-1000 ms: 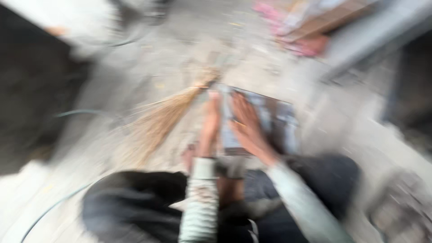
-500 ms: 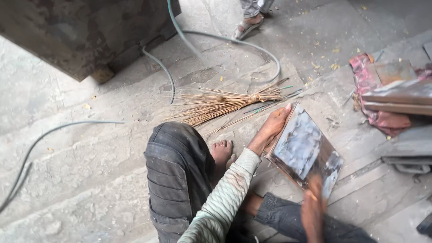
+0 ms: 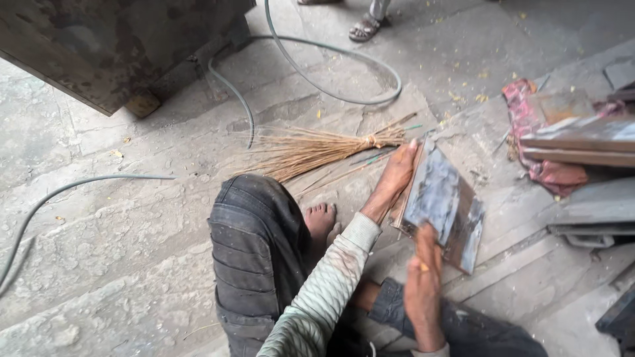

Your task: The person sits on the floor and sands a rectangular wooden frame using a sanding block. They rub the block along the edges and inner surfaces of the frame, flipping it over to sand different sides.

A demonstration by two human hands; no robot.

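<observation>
Our left hand (image 3: 397,177) is gripping the far edge of a stack of grey metal sheets (image 3: 442,206), fingers wrapped over it. Our right hand (image 3: 423,285) is pressing against the near edge, fingers loosely curled. The sheets are lying tilted on the stone floor (image 3: 119,238), just beside our bare foot (image 3: 319,222). 1 straw broom (image 3: 317,149) is lying near the left hand; 2 hoses (image 3: 331,73) are trailing beyond.
</observation>
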